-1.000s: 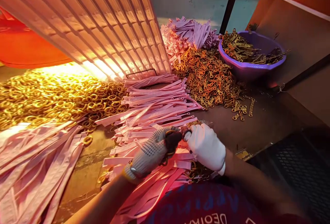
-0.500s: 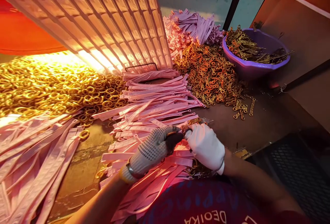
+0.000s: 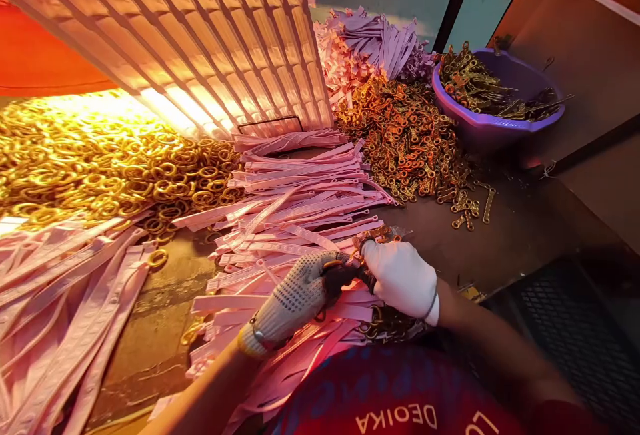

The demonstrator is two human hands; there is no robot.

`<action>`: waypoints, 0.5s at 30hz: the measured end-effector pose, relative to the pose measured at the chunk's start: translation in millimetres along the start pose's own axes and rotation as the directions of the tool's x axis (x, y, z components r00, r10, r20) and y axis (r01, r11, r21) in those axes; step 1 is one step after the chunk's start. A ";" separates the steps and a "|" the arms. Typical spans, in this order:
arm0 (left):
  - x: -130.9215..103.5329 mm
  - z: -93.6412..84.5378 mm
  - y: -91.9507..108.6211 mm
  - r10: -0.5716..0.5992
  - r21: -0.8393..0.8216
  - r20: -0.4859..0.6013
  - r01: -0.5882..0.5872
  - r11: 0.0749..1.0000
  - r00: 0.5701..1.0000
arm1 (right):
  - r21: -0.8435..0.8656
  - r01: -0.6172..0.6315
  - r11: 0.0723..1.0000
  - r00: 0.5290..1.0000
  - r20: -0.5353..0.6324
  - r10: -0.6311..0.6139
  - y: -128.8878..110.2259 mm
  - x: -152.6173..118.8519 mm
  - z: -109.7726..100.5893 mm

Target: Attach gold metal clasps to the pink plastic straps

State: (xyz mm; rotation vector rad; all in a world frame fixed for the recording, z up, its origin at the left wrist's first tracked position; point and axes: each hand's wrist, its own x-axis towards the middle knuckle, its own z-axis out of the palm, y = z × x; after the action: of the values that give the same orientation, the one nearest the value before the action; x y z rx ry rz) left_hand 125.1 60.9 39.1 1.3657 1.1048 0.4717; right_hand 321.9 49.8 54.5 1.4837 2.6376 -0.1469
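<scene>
My left hand [image 3: 303, 285], in a grey knit glove with dark dots and dark fingertips, is closed in a pinch. A gold-coloured ring [image 3: 332, 263] shows at its fingers. My right hand [image 3: 403, 278], in a white glove with dark fingertips, is closed close beside it, the fingertips nearly meeting. A small pinkish end shows between them; the rest of what the right fingers hold is hidden. Beneath both hands lie many pink straps [image 3: 295, 211] with small loops at their ends. Dark metal links [image 3: 393, 323] lie below my right hand.
Gold rings [image 3: 125, 168] are heaped at left, beside a ribbed translucent panel [image 3: 240, 41]. More pink straps [image 3: 60, 315] lie at lower left. Small metal links [image 3: 410, 141] are piled behind, near lilac straps [image 3: 383, 45]. A purple basin [image 3: 493, 125] holds more metal pieces.
My right hand has shifted slightly, its fingers now a little more extended. The ring at my left fingers shows more clearly. The whole view has shifted slightly.
</scene>
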 end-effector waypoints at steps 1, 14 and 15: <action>-0.4 1.4 -0.1 0.004 -0.008 0.001 -0.004 1.000 1.000 | -0.003 0.002 1.000 1.000 0.019 -0.002 0.8 0.8 1.5; 5.4 -2.0 -2.2 0.007 -0.009 -0.033 -0.007 1.000 0.999 | -0.042 0.280 0.959 0.960 0.039 -0.279 2.1 17.3 12.2; 3.0 -5.3 -0.4 -0.007 0.037 -0.031 0.008 0.999 0.999 | -0.042 0.291 0.956 0.957 0.025 -0.290 1.7 18.5 12.6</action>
State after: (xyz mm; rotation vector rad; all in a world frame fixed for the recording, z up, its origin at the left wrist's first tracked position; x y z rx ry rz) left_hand 122.0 66.2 38.6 1.3898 1.1484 0.4706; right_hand 314.5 64.5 39.2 1.0671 2.8090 -0.1233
